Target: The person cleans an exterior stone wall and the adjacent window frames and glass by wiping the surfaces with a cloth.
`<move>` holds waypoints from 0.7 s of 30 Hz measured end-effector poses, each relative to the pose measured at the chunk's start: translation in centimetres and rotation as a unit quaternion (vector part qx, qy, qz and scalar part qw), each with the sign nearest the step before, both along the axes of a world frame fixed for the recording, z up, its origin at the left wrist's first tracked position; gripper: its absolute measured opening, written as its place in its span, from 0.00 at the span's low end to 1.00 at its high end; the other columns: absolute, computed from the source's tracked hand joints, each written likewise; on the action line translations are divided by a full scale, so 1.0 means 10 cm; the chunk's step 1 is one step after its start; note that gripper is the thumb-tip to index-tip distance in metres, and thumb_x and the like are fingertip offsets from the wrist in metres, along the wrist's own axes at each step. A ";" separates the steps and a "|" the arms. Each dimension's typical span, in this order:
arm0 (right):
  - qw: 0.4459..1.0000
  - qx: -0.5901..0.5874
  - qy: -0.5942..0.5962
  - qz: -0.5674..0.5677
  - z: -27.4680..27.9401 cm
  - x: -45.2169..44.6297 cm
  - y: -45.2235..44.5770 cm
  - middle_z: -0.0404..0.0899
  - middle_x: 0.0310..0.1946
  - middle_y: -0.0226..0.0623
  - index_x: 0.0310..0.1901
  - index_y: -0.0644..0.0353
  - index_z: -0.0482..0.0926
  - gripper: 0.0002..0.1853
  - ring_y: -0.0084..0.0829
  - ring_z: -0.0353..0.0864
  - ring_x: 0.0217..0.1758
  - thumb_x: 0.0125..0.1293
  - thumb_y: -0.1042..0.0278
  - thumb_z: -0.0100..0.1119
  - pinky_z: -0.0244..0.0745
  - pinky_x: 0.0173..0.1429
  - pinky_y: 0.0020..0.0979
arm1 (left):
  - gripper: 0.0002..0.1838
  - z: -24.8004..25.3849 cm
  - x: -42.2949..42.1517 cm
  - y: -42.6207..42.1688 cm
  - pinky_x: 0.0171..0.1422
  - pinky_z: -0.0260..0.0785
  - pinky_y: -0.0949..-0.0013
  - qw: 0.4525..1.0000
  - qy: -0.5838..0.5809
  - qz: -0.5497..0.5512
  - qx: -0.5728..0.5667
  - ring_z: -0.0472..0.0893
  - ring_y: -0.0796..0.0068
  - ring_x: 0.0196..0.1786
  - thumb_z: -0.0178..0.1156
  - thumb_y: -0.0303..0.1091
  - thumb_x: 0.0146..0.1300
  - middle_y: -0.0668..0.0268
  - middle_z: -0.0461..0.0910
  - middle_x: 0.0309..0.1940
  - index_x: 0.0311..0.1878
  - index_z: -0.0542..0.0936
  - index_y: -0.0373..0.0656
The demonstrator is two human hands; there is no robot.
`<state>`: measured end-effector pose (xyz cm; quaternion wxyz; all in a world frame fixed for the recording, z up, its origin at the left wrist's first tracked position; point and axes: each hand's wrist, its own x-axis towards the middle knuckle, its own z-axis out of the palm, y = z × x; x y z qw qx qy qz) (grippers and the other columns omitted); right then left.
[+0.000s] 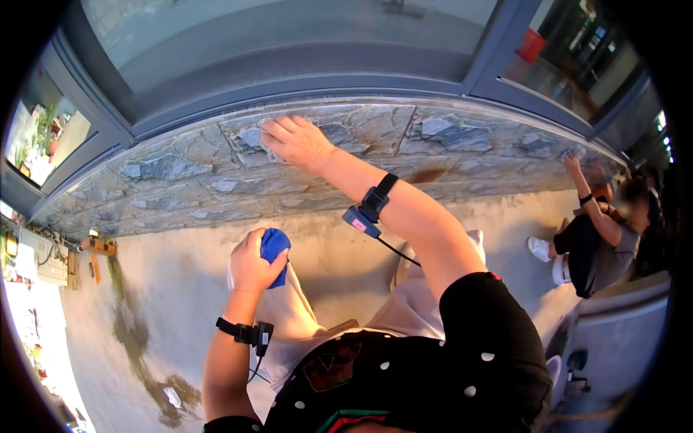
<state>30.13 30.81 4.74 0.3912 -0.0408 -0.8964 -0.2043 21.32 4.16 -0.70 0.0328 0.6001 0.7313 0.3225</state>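
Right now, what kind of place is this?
Probably a paved area just outside a building, maybe a yard or porch: there's a rough stone wall below a big framed window, and a stained, concrete-looking floor.

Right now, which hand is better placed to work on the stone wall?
Probably the right hand: it is up at the stone wall, while the left hand is farther back, holding a blue cloth-like item.

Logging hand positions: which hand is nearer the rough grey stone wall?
Right. The right hand is at the wall; the left hand, holding a blue cloth, is back, apart from it.
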 end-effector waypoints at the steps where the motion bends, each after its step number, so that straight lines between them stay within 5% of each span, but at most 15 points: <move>1: 1.000 -0.016 0.007 -0.004 0.01 0.25 0.06 0.74 0.53 0.33 0.47 0.56 0.80 0.17 0.35 0.75 0.56 0.54 0.70 0.59 0.72 0.57 0.35 | 0.27 -0.03 0.00 -0.03 0.50 0.76 0.53 1.000 -0.001 0.009 0.024 0.82 0.49 0.44 0.72 0.44 0.47 0.54 0.83 0.43 0.50 0.78 0.42; 7: 0.992 -0.019 0.010 -0.122 -0.29 1.97 0.61 0.74 0.53 0.34 0.50 0.55 0.81 0.20 0.37 0.76 0.54 0.52 0.73 0.62 0.75 0.57 0.37 | 0.28 -0.08 -0.17 -0.31 0.49 0.75 0.53 0.999 0.006 0.001 0.034 0.81 0.49 0.43 0.73 0.41 0.45 0.56 0.82 0.42 0.50 0.77 0.42; 11: 0.982 -0.053 0.007 -0.180 -0.45 2.36 0.65 0.74 0.52 0.35 0.50 0.55 0.81 0.20 0.39 0.76 0.55 0.52 0.74 0.62 0.75 0.57 0.38 | 0.27 -0.11 -0.28 -0.35 0.49 0.75 0.52 0.999 -0.020 0.006 0.030 0.81 0.48 0.44 0.73 0.40 0.46 0.56 0.81 0.42 0.50 0.76 0.41; 21: 0.994 -0.005 -0.091 -0.064 -0.62 0.97 0.32 0.73 0.51 0.31 0.43 0.52 0.79 0.13 0.31 0.74 0.52 0.55 0.64 0.57 0.72 0.52 0.30 | 0.29 -0.13 -0.17 -0.09 0.48 0.75 0.52 1.000 -0.014 -0.010 0.019 0.81 0.47 0.43 0.73 0.42 0.46 0.54 0.82 0.43 0.50 0.76 0.41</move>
